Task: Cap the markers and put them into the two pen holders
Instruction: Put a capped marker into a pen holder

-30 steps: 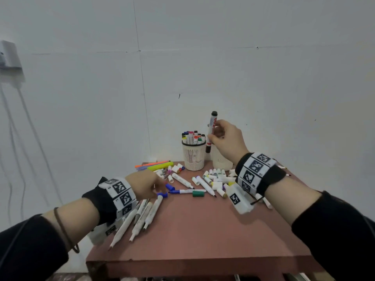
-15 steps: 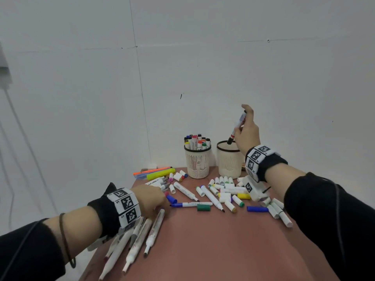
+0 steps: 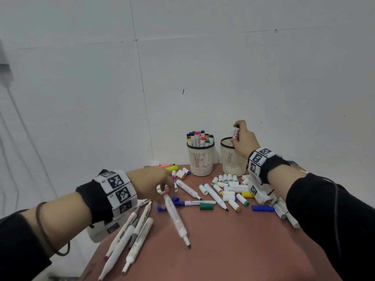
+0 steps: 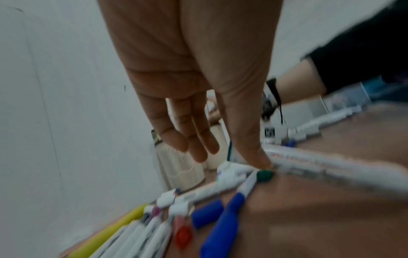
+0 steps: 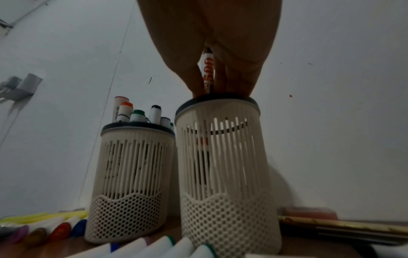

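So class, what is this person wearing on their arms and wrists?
Both arms have black sleeves. Each wrist carries a white band printed with black square code markers, over a black cuff; the other band matches. A thin dark hair tie loops the left forearm.

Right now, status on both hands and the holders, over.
Right hand grips a capped marker, lowering it into the right holder. Left hand pinches an uncapped marker on the table. Left holder packed. Nothing blocking.
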`<state>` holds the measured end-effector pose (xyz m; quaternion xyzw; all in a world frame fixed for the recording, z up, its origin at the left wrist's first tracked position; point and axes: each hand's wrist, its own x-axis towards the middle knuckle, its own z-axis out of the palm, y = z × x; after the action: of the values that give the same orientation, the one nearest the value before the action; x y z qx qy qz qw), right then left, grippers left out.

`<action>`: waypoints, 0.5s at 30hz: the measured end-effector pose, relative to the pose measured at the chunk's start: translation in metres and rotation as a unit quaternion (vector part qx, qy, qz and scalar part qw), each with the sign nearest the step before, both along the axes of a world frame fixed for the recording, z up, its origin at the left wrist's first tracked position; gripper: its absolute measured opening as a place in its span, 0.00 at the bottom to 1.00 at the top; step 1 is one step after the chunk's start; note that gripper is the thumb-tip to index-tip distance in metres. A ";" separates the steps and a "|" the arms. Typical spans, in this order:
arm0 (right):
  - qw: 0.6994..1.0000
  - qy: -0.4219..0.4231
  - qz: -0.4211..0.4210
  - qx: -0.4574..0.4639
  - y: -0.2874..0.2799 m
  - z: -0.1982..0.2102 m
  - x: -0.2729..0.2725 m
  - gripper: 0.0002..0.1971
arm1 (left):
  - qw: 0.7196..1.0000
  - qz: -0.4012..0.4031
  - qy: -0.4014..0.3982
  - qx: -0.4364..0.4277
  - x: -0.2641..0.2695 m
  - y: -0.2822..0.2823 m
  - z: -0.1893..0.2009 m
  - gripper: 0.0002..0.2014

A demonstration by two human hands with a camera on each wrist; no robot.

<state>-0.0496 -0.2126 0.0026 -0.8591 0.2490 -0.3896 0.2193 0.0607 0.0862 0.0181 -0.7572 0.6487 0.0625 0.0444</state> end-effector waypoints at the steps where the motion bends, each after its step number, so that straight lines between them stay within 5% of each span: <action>1: 1.000 0.007 0.000 0.006 0.000 -0.001 0.001 0.19 | 0.999 0.014 0.040 -0.031 -0.004 0.003 0.005 0.12; 6: 0.999 0.042 0.001 0.011 -0.003 -0.006 0.007 0.13 | 0.949 0.064 0.246 -0.185 -0.035 0.021 0.022 0.11; 10: 0.996 0.082 -0.012 0.019 -0.005 -0.007 0.008 0.09 | 0.896 0.098 0.336 -0.274 -0.059 0.035 0.017 0.11; 15: 0.997 0.080 -0.011 0.014 -0.001 0.009 0.000 0.13 | 0.829 0.145 0.446 -0.305 -0.091 0.046 0.006 0.10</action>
<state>-0.0497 -0.2141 0.0113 -0.8816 0.2803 -0.3186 0.2066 -0.0306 0.1319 0.0244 -0.7074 0.4663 0.1984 -0.4928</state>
